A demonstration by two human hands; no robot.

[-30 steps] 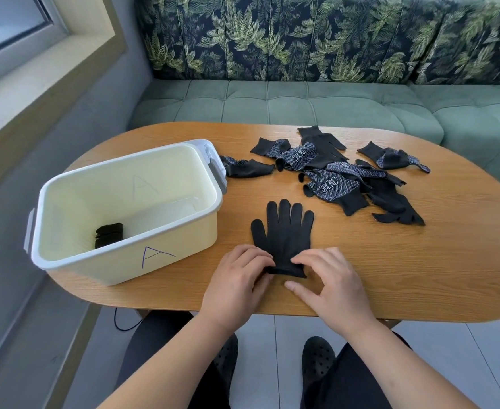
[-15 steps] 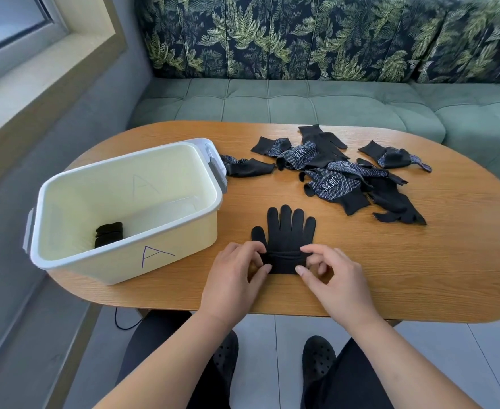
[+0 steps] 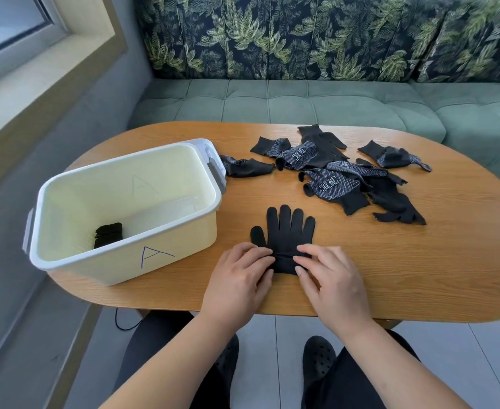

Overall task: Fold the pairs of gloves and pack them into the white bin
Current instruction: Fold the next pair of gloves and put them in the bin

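— Where is the black glove [image 3: 287, 231]?
— Flat on the wooden table [image 3: 420, 276] by its near edge, fingers pointing far, just right of the white bin [image 3: 180, 240]. Its cuff end is turned up into a fold

— And the hands?
— The left hand [image 3: 239, 276] pinches the fold at its left side with curled fingers; the right hand [image 3: 331, 278] pinches it at the right, fingertips on the ridge. One glove or a stacked pair, I cannot tell

— Anything in the bin?
— A folded black bundle [image 3: 109, 234] lies on its floor, near left. The near wall bears a drawn letter A

— The rest?
— A loose heap of gloves [image 3: 340, 184] lies far right on the table, some dotted, well apart from the hands
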